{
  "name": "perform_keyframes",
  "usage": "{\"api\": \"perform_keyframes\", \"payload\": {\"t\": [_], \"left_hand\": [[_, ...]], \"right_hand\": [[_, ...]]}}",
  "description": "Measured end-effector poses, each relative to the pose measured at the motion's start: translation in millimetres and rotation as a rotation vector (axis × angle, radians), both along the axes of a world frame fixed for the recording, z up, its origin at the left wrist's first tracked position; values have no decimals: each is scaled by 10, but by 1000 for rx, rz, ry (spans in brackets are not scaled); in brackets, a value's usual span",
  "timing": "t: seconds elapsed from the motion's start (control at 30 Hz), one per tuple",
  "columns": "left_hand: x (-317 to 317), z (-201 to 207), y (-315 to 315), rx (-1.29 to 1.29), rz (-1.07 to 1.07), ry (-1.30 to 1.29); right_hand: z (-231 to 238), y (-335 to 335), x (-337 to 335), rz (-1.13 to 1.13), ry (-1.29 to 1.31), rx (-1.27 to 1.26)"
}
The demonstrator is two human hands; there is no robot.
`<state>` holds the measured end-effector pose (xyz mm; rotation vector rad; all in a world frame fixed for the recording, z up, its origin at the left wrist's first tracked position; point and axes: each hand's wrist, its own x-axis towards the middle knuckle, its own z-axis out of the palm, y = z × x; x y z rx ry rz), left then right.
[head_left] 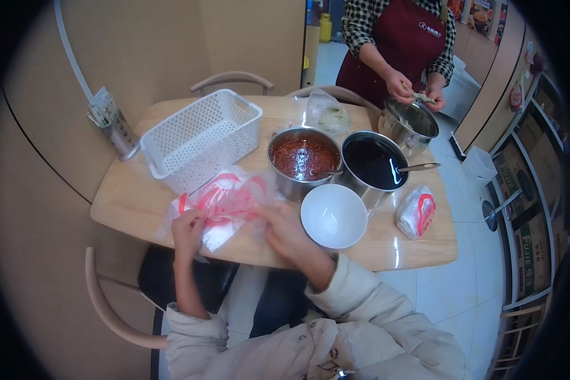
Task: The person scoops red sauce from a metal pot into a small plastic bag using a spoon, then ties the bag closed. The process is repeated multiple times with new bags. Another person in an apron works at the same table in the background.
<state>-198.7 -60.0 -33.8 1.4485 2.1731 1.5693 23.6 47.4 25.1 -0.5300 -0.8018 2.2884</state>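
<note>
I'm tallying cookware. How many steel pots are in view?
3: the pot of red sauce, the pot of dark liquid to its right, and the third pot farther back, below the co-worker's hands.

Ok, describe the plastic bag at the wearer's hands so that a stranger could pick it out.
On the pale wooden table, find the white perforated basket at the left. Just nearer the wearer lies the thin, red-marked plastic bag, its edge at the fingertips of the left hand. The other red-marked bundle, toward the table's right end, is compact; this bag spreads loosely.
</note>
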Motion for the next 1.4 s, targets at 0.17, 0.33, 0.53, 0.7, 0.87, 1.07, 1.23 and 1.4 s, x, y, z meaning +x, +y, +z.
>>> {"api": "perform_keyframes", "payload": {"t": [0.17,0.33,0.53,0.7,0.87,1.07,1.23,1.4], "left_hand": [[-16,-12,198,-50,84,238],[65,137,617,-114,-166,286],[588,640,433,42,13,442],[1641,936,16,-154,-678,-701],[2135,890,112,-146,-882,-647],[1925,975,130,161,-320,268],[2176,986,148,43,-563,31],[2115,991,185,-37,-635,-752]], "right_hand": [[203,-330,856,117,69,116],[298,-325,1595,30,65,-34],[318,-331,1882,-65,91,61],[268,-280,1656,-88,-164,258],[298,-332,1658,33,-71,110],[372,-103,2161,-162,-32,358],[450,-135,2024,37,-110,573],[917,-111,2130,-618,-1035,1633]]}}
